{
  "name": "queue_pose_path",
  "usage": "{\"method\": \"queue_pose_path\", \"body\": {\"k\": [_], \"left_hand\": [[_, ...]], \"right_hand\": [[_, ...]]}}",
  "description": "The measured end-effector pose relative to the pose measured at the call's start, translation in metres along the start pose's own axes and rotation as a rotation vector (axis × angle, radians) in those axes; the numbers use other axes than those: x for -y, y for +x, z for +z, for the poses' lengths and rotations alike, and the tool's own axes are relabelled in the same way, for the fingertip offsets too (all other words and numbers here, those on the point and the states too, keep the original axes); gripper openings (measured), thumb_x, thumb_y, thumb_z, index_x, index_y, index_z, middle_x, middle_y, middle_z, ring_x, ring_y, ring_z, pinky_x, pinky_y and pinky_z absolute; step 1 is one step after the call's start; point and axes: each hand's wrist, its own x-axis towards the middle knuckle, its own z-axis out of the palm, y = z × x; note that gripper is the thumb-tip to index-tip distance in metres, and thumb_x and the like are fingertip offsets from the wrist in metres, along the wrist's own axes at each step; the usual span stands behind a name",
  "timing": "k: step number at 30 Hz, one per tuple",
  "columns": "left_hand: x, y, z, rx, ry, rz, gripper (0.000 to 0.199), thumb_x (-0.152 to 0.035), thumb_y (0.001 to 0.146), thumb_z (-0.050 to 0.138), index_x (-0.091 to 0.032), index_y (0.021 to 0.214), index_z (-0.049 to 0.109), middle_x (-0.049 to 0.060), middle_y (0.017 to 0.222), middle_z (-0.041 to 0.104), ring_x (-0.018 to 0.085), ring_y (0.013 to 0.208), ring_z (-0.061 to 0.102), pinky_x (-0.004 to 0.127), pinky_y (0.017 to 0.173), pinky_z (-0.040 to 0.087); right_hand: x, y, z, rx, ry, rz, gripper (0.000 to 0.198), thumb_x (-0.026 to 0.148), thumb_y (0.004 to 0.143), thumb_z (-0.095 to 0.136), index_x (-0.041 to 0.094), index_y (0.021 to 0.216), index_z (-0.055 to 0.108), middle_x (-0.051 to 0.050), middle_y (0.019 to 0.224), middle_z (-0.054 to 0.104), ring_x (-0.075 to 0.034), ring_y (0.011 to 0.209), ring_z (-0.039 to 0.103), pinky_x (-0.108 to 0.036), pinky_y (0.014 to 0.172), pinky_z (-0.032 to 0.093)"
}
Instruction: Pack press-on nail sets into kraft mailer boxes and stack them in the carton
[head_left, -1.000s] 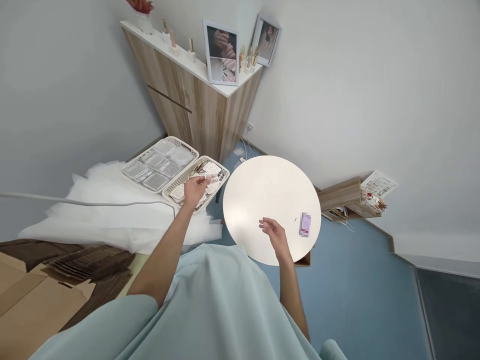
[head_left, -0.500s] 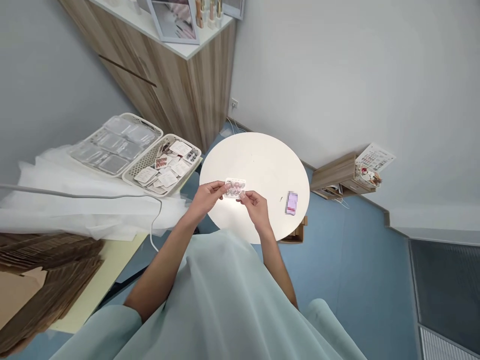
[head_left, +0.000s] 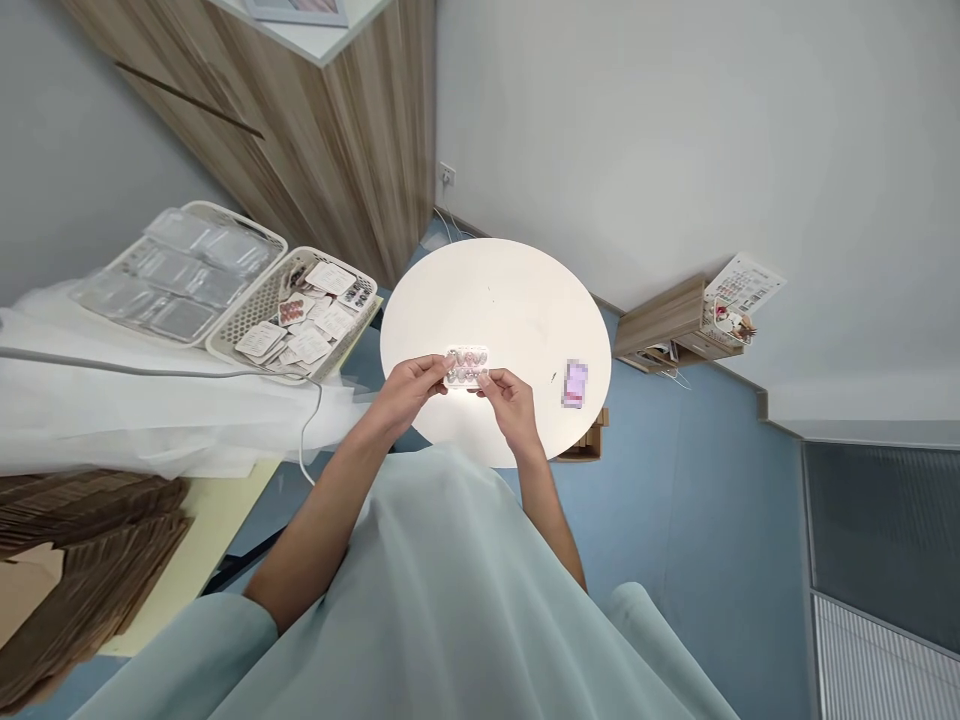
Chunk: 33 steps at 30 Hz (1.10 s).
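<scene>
Between my two hands is a small white card of press-on nails, with pinkish, shiny pieces in two rows. My left hand pinches its left edge between thumb and fingers. The lower right corner is gripped by my right hand. Both hands hold the card over the round white table, its face turned up toward me. Fine detail on the pieces is too small to make out.
To the left stand a basket of cards and a basket of clear plastic boxes. Brown cardboard is stacked nearer me. A blurred purple item lies on the table's right. A wooden cabinet rises behind.
My view has tilted down and shifted slightly, so the cabinet top shows less. Both hands still hold the card, which now faces me a little more squarely.
</scene>
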Motion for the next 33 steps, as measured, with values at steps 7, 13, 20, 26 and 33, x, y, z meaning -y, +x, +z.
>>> {"method": "queue_pose_path", "body": {"k": [7,13,20,26,33], "left_hand": [[-0.004,0.001,-0.005,0.08,-0.084,-0.032,0.051,-0.07,0.081,0.089,-0.02,0.081,0.078,0.007,0.086,0.072,0.021,0.084,0.064,0.037,0.08,0.056],[-0.009,0.006,-0.008,0.27,-0.238,0.013,0.058,-0.074,0.084,0.086,-0.02,0.106,0.084,0.014,0.113,0.081,0.035,0.116,0.073,0.047,0.099,0.058],[-0.006,0.011,-0.011,0.353,-0.286,-0.045,0.075,-0.078,0.081,0.087,-0.019,0.128,0.081,0.019,0.132,0.08,0.044,0.131,0.071,0.053,0.102,0.059],[-0.002,0.017,-0.014,0.141,-0.223,0.003,0.077,-0.072,0.081,0.091,-0.02,0.136,0.076,0.019,0.137,0.079,0.038,0.14,0.068,0.053,0.118,0.053],[-0.002,0.013,-0.009,0.053,-0.167,0.02,0.079,-0.069,0.081,0.092,-0.02,0.14,0.07,0.019,0.144,0.075,0.036,0.141,0.067,0.052,0.119,0.053]], "right_hand": [[0.005,0.0,0.004,-0.005,-0.014,0.018,0.05,0.073,0.089,0.08,0.024,0.097,0.078,-0.004,0.097,0.08,-0.024,0.094,0.079,-0.038,0.091,0.063],[0.005,0.003,0.006,0.044,0.056,0.114,0.054,0.076,0.086,0.083,0.023,0.099,0.081,-0.006,0.101,0.083,-0.023,0.095,0.081,-0.038,0.094,0.064],[-0.004,0.007,0.012,0.109,0.07,0.172,0.06,0.082,0.085,0.079,0.023,0.096,0.081,-0.007,0.094,0.082,-0.024,0.094,0.08,-0.039,0.091,0.064],[0.004,-0.005,0.033,-0.268,-0.272,-0.114,0.041,0.066,0.094,0.078,0.025,0.104,0.078,-0.007,0.11,0.08,-0.024,0.102,0.073,-0.041,0.099,0.061],[0.0,-0.015,0.054,-0.191,-0.519,-0.243,0.029,0.054,0.105,0.067,0.028,0.097,0.077,-0.008,0.101,0.077,-0.024,0.097,0.072,-0.04,0.095,0.059]]}}
